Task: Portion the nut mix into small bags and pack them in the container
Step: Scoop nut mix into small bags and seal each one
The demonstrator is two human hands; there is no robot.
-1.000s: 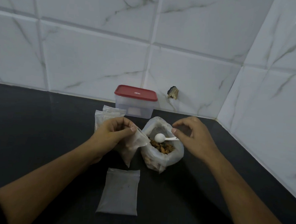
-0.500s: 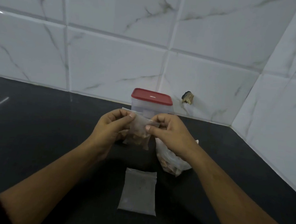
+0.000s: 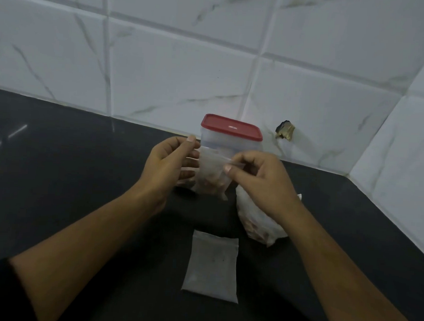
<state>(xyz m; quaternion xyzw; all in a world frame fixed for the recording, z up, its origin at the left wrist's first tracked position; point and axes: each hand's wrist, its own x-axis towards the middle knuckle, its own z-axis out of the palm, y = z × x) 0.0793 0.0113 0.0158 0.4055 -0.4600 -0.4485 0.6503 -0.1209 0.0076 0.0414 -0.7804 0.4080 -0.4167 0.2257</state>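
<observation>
While looking down along both forearms, saw nearest a dark sleeve (image 3: 0, 294) on the left arm at the lower edge. Next, found a flat small bag (image 3: 211, 266) lying on the dark surface (image 3: 57, 176) between the two forearms, touched by neither, cloudy and nearly empty by the look of it. Just beyond and to the right, noted the large bag of nut mix (image 3: 259, 221) slumped on the surface, partly hidden under the right wrist, brown pieces visible through the plastic.

Farther on, found both hands raised and sharing one filled small bag (image 3: 211, 175). Noted the left hand (image 3: 166, 167) with its grip narrow, thumb and forefinger pinching the bag's top left corner, other fingers loosely spread behind it. Noted the right hand (image 3: 261, 180) with its grip likewise narrow, pinching the top edge near the right corner. Saw that bag hanging upright between the two pinches, nut pieces settled low, top strip stretched straight. Made out something pale (image 3: 186, 183) under the left fingers, too hidden to name.

Behind the held bag, saw the clear container (image 3: 229, 144) standing on the surface against the tiled wall (image 3: 186, 73), red lid (image 3: 231, 127) on. To its right, spotted a chipped hole (image 3: 285, 129) in a tile.
</observation>
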